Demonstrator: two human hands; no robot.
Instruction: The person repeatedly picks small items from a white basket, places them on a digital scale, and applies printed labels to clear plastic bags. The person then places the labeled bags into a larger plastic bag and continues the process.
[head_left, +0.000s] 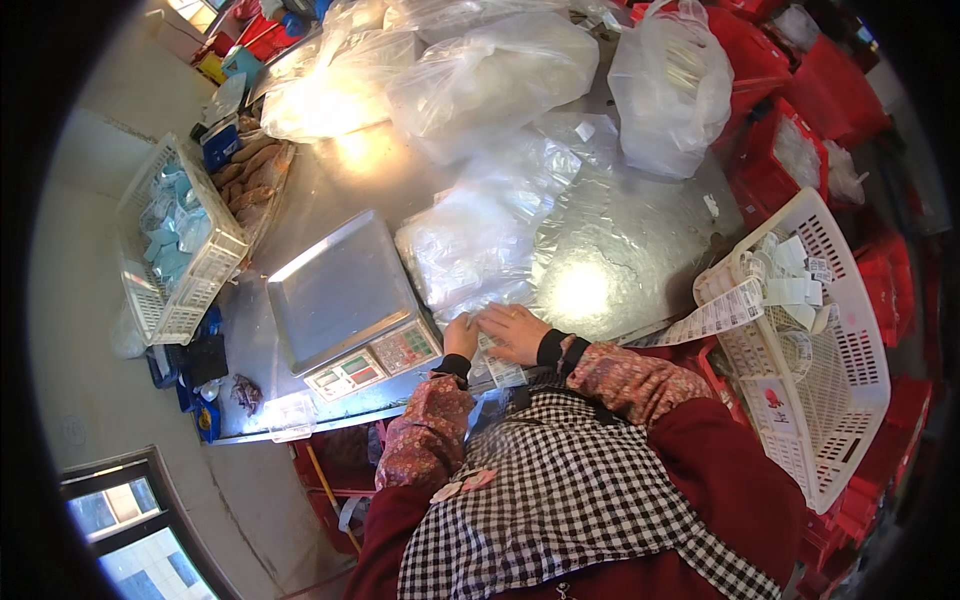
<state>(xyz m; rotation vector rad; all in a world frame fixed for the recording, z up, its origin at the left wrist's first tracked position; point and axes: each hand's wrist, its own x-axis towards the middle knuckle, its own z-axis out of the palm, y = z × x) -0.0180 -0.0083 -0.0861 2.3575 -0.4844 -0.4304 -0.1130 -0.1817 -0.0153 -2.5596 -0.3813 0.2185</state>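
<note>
Both hands meet at the near edge of a pile of clear plastic bags (469, 244) on the metal table. My left hand (460, 335) has its fingers curled at the bags' edge; what lies between them is too small to make out. Just right of it, my right hand (516, 334) reaches over the bags, fingers stretched towards the left hand and palm down. Its fingertips are partly lost against the shiny plastic. Below the hands, close to my apron, hangs a strip of printed labels (506, 372). Left of the hands stands a scale with a metal tray (341, 289).
A white plastic basket (847, 322) at right holds label rolls, a label strip (712, 315) trailing out. Another basket (202, 262) at left holds bluish pieces. Filled plastic bags (495, 71) line the back; red crates (832, 90) stand at right. Brown roots (251, 176) lie at left.
</note>
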